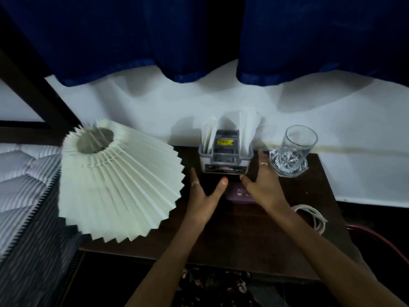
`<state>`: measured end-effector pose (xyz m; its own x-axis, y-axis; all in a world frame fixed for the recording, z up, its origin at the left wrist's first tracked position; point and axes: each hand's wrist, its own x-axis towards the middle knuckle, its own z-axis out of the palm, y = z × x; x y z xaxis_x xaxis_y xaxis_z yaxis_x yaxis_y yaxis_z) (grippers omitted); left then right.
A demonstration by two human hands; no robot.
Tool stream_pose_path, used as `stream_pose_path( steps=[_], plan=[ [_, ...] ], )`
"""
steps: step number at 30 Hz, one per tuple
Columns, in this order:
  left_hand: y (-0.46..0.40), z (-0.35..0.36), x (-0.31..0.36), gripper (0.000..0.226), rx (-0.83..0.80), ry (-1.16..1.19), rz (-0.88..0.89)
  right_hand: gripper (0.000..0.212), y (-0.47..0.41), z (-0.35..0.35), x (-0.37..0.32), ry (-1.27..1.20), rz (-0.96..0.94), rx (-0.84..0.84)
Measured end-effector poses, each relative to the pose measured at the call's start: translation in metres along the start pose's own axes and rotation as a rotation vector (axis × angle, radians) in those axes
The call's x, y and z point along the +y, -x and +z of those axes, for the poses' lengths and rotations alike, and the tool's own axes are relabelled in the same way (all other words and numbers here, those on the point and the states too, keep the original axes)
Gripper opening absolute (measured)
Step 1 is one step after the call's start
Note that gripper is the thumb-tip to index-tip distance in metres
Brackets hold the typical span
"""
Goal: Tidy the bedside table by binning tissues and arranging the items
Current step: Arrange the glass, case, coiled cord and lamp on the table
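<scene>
A grey tissue holder (224, 156) with white tissues (247, 127) sticking up stands at the back of the dark wooden bedside table (309, 196). My left hand (205, 193) is just in front of its left corner, fingers spread, holding nothing. On the holder's right side my right hand (262, 185) is open too, fingers reaching along it without a clear grip. Between the hands lies a small purple object (238, 196), partly hidden. A clear glass (294, 151) stands to the right of the holder.
A large pleated white lampshade (119, 180) covers the table's left part. A coiled white cable (312, 218) lies at the right edge. A mattress (24, 185) is to the left, blue curtains (199, 36) hang behind, and a patterned rug (212, 286) lies below.
</scene>
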<state>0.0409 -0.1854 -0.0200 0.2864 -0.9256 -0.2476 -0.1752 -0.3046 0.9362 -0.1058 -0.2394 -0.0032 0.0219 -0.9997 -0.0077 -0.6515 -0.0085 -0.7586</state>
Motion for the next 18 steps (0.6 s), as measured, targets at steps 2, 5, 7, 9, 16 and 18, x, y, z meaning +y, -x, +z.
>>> stream_pose_path(
  steps=[2,5,7,9,16,18],
  plan=[
    [0.029,-0.02,-0.013,0.085,-0.07,-0.123,0.027,0.08,0.024,0.001,-0.013,-0.006,-0.068,0.079],
    [0.079,-0.069,-0.038,0.052,-0.196,-0.311,0.097,0.073,0.071,0.01,-0.037,-0.068,-0.258,0.127],
    [0.109,-0.107,-0.053,0.029,-0.182,-0.365,0.098,0.071,0.101,0.025,-0.047,-0.123,-0.328,0.082],
    [0.134,-0.139,-0.064,0.017,-0.057,-0.382,0.04,0.064,0.126,0.045,-0.053,-0.156,-0.324,-0.002],
    [0.126,-0.19,-0.084,0.075,0.344,-0.392,0.102,0.049,0.159,0.102,-0.07,-0.02,-0.249,-0.341],
    [0.113,-0.193,-0.083,0.077,0.296,-0.46,0.13,0.052,0.157,0.112,-0.077,0.029,-0.258,-0.383]
  ],
)
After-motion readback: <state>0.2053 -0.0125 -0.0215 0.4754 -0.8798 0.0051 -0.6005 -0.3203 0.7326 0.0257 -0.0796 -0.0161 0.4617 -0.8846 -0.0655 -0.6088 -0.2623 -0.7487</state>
